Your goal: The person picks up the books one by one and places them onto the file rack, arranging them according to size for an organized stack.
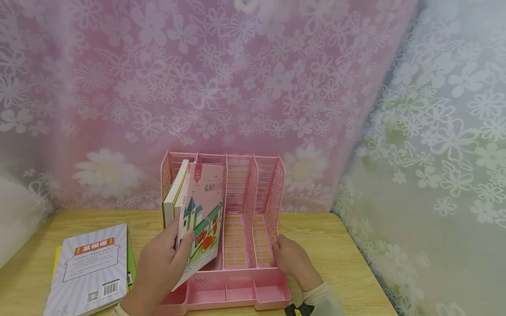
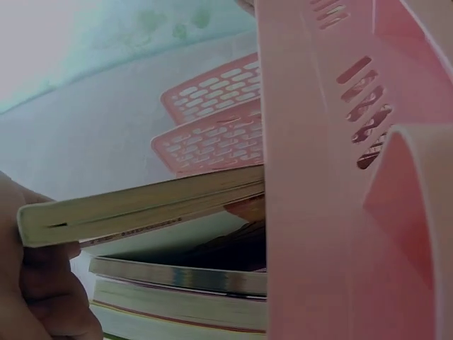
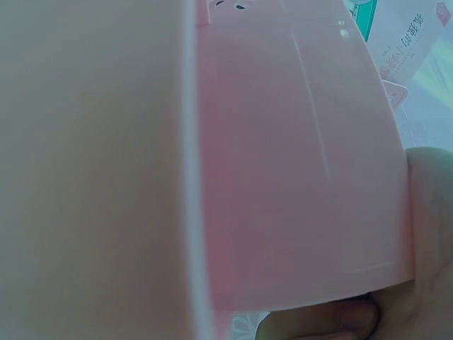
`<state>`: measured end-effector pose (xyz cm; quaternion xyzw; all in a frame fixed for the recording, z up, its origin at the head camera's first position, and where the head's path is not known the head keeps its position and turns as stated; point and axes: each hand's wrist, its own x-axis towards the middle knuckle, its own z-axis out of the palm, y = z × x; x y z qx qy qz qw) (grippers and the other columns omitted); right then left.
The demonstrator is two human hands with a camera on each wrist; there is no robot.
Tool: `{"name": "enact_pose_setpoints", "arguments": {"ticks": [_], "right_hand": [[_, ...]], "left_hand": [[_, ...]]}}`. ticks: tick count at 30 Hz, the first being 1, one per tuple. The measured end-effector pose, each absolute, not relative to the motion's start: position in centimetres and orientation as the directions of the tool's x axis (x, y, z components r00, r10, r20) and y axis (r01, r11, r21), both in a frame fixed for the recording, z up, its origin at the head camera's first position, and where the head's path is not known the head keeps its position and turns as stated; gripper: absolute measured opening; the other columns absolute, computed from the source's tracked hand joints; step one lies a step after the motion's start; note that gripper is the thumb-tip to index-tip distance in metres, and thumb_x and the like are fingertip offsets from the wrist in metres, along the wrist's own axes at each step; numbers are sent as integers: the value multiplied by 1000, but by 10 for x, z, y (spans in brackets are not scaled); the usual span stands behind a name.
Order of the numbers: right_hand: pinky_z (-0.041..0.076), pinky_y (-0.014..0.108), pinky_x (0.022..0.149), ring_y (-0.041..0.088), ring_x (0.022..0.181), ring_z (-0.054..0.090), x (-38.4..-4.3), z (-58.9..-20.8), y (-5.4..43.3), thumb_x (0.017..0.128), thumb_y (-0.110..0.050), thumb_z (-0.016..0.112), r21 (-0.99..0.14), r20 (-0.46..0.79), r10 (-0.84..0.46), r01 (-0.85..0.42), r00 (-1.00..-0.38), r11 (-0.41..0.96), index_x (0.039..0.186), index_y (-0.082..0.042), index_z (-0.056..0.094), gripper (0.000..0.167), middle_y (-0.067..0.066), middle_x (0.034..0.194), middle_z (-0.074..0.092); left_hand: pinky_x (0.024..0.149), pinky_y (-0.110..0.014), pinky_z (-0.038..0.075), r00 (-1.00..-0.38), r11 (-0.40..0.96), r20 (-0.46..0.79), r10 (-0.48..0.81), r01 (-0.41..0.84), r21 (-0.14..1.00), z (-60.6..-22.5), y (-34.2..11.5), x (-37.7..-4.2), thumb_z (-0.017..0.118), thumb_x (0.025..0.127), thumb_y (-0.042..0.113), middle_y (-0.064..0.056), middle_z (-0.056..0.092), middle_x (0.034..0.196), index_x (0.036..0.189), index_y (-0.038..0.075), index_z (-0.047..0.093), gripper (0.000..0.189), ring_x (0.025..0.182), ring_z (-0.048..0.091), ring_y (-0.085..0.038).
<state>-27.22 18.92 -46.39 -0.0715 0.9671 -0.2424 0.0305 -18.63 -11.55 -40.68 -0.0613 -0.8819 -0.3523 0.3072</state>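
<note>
Floral cloth (image 1: pixel 245 87) hangs behind a wood-grain table (image 1: pixel 332 250). Pinched in the left hand (image 1: pixel 160 265), thumb on its cover, a pink book (image 1: pixel 205 206) slants into the pink rack (image 1: pixel 273 193) just beyond that grip. More books (image 1: pixel 168 210) stand in the rack beside it; left of the grip lies a stack (image 1: pixel 91 270). Rightward, the right hand (image 1: pixel 295 262) grips the rack's near right corner.

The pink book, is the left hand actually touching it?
Touching. The head view shows it plainly: the left hand grips the pink book near its lower spine, with the thumb lying over the front cover.
</note>
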Motion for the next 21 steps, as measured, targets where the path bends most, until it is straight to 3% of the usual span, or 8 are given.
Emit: {"name": "enact_pose_setpoints", "arguments": {"ticks": [6,11,14,18,21], "right_hand": [[40,35,58,18,61,46,-273,-466,188,108,-19,42,-482,-29,-165,-131,-986,867,97,-7,58,23,3,69,47],[40,34,58,17,61,47,-272,-467,186,109,-19,42,-484,-33,-166,-130,-986,866,96,-8,58,23,3,69,47],[41,34,58,17,62,47,-272,-466,186,109,-20,43,-476,-30,-158,-125,-987,871,98,-8,59,23,3,70,48],[41,35,60,17,65,49,-272,-464,187,109,-20,44,-475,-29,-145,-114,-989,873,103,-7,61,22,3,72,50],[41,35,61,18,66,49,-272,-463,188,109,-19,44,-483,-35,-139,-105,-990,869,105,-6,61,22,3,73,50]], "left_hand": [[49,-23,45,-759,741,636,-141,345,576,-401,-123,-188,73,88,14,-1,66,95,111,10,74,24,67,56,-9],[46,-22,44,-769,698,622,-149,363,617,-399,-126,-187,66,83,6,-2,76,103,119,10,71,36,72,66,-12],[39,-20,35,-779,662,605,-165,367,653,-399,-127,-187,62,83,3,-6,79,98,116,8,71,35,69,70,-14],[43,-22,47,-790,661,588,-175,348,665,-396,-126,-188,67,94,15,-7,79,94,114,9,76,23,67,73,-15],[56,-30,58,-827,661,545,-142,331,674,-392,-128,-188,69,99,29,-6,79,96,115,11,78,26,72,75,-16]]}}
